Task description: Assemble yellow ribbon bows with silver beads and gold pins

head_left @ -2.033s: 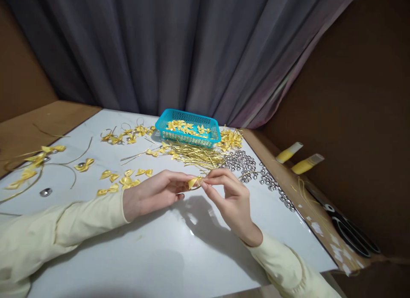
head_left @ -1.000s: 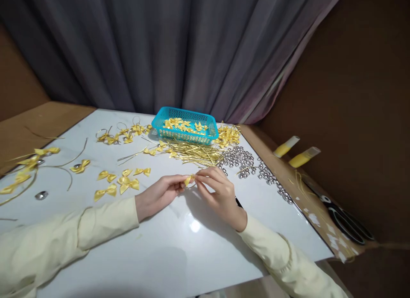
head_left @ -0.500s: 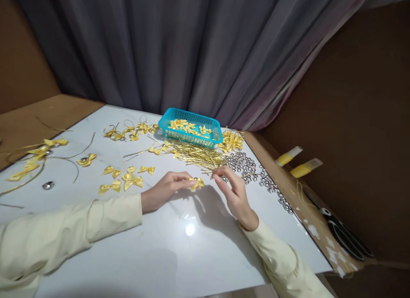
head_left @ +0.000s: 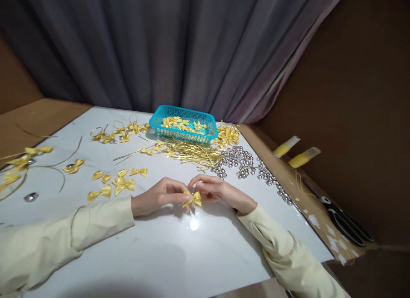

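Observation:
A small yellow ribbon bow (head_left: 193,199) is held just above the white table (head_left: 179,251), near its middle. My left hand (head_left: 160,195) pinches the bow from the left with thumb and fingertips. My right hand (head_left: 213,190) meets it from the right, fingers curled and pinched at the bow's top. Both sleeves are pale yellow. Whether a wire or bead is in the pinch is too small to tell.
A blue basket (head_left: 182,123) of yellow bows stands at the back. In front of it lie gold wires (head_left: 192,152) and silver beads (head_left: 246,163). Loose bows (head_left: 118,180) and wire rings (head_left: 109,133) lie to the left. Scissors (head_left: 346,223) and two yellow tubes (head_left: 296,152) rest on the right ledge.
Half a second ago my right hand was off the bow, fingers apart. It has come back and pinched it. Both hands have moved nearer to me and lower over the table.

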Demonstrator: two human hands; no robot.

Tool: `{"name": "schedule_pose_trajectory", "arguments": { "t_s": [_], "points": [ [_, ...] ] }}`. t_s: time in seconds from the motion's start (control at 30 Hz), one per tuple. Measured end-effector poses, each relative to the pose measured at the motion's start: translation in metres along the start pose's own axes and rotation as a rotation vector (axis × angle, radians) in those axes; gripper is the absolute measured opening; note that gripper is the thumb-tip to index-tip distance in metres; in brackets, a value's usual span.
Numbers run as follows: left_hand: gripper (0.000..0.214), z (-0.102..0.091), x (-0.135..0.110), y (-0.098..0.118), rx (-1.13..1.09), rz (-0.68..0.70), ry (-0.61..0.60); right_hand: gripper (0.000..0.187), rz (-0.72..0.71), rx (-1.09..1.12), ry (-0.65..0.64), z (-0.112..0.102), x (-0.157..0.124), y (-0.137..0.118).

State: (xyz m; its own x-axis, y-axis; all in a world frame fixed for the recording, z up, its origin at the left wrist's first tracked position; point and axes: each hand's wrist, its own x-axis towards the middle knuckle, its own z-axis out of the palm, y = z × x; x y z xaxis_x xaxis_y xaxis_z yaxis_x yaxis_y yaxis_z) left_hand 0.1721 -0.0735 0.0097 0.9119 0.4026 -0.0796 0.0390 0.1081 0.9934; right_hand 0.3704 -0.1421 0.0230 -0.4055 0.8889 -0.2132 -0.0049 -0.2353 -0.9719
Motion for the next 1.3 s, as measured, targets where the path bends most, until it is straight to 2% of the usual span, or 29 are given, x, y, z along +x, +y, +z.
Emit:
{"name": "schedule_pose_trajectory", "arguments": {
  "t_s": [0.1,0.17,0.23,0.47,0.57,0.77,1.0,1.1,1.3],
  "points": [
    [0.023,-0.002,0.0,0.0,-0.031,-0.068,-0.028,0.024,0.121,-0.026,-0.164,-0.002,-0.006,-0.009],
    [0.022,-0.003,0.0,0.001,-0.027,-0.092,-0.051,0.024,0.182,-0.074,-0.217,-0.004,-0.009,-0.013],
    [0.021,-0.003,0.001,0.001,-0.024,-0.105,-0.07,0.024,0.193,-0.155,-0.228,-0.007,-0.012,-0.016],
    [0.022,-0.002,0.003,0.003,-0.026,-0.141,-0.078,0.024,0.091,-0.428,-0.172,-0.023,-0.026,-0.028],
    [0.022,-0.001,0.003,0.005,-0.019,-0.151,-0.097,0.022,0.074,-0.446,-0.114,-0.022,-0.032,-0.034],
    [0.022,0.0,0.004,0.008,0.028,-0.169,-0.119,0.025,0.075,-0.368,0.106,-0.013,-0.035,-0.039],
    [0.021,0.001,0.004,0.004,0.053,-0.151,-0.147,0.024,-0.096,-0.356,0.321,-0.005,-0.04,-0.043],
    [0.023,0.001,0.004,0.004,0.075,-0.16,-0.138,0.024,-0.174,-0.44,0.389,0.001,-0.043,-0.046],
    [0.026,0.001,0.004,0.004,0.134,-0.146,-0.118,0.023,-0.315,-0.676,0.441,0.006,-0.044,-0.049]
  ]
}}
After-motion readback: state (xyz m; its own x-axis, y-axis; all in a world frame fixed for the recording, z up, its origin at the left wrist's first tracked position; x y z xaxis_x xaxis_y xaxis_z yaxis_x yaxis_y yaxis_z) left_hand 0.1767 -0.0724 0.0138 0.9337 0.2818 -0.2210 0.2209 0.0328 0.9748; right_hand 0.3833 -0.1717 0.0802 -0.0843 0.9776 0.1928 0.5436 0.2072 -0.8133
